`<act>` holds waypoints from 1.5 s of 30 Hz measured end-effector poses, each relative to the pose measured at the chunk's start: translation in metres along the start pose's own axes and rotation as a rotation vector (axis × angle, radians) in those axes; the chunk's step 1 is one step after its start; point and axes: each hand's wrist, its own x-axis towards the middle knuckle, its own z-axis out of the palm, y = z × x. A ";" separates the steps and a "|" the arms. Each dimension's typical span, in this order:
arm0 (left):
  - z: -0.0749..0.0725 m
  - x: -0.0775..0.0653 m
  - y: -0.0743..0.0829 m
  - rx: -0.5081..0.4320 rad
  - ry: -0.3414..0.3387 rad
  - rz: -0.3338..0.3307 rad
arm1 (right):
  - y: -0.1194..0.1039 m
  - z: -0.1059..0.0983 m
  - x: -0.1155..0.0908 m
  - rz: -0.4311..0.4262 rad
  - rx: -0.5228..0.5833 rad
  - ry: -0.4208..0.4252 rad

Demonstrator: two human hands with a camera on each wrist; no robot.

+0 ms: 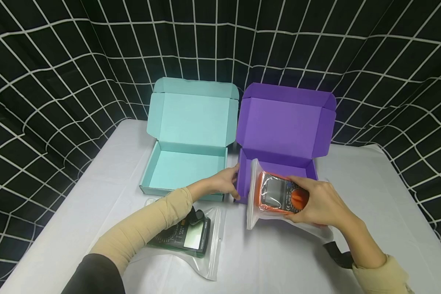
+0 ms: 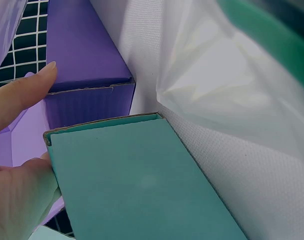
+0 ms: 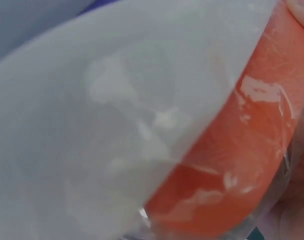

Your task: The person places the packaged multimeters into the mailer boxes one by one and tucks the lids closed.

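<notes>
An orange digital multimeter [image 1: 277, 194] lies inside a clear zip bag [image 1: 255, 204], tilted over the front of the open purple box [image 1: 283, 126]. My right hand [image 1: 319, 200] grips the bagged multimeter at its dial end, thumb on the near side and fingers on the far side. In the right wrist view, the multimeter's orange edge [image 3: 216, 175] shows through the plastic. My left hand [image 1: 222, 182] holds the purple box by its left side near the front corner. In the left wrist view, the thumb [image 2: 42, 82] meets the purple box's edge.
Left of the purple box stands an open teal box [image 1: 185, 169] with its lid raised. Under my left forearm, a second multimeter [image 1: 194, 237], dark with a green edge, lies in a clear bag [image 1: 214, 253] on the white table [image 1: 257, 265]. A black gridded curtain [image 1: 206, 41] surrounds the table.
</notes>
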 end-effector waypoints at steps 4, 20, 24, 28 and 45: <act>0.000 0.000 0.000 -0.008 -0.002 0.003 | 0.005 -0.002 0.010 0.023 0.003 -0.033; 0.001 0.001 -0.001 -0.047 -0.007 -0.003 | 0.027 -0.004 0.047 0.064 0.020 -0.121; 0.001 0.000 -0.001 -0.045 -0.006 -0.002 | 0.032 -0.002 0.056 0.064 0.024 -0.145; 0.001 0.000 0.000 -0.040 -0.004 -0.006 | 0.037 -0.001 0.064 0.089 0.015 -0.179; 0.001 0.000 0.001 -0.037 -0.002 -0.017 | 0.055 0.018 0.081 0.163 0.025 -0.282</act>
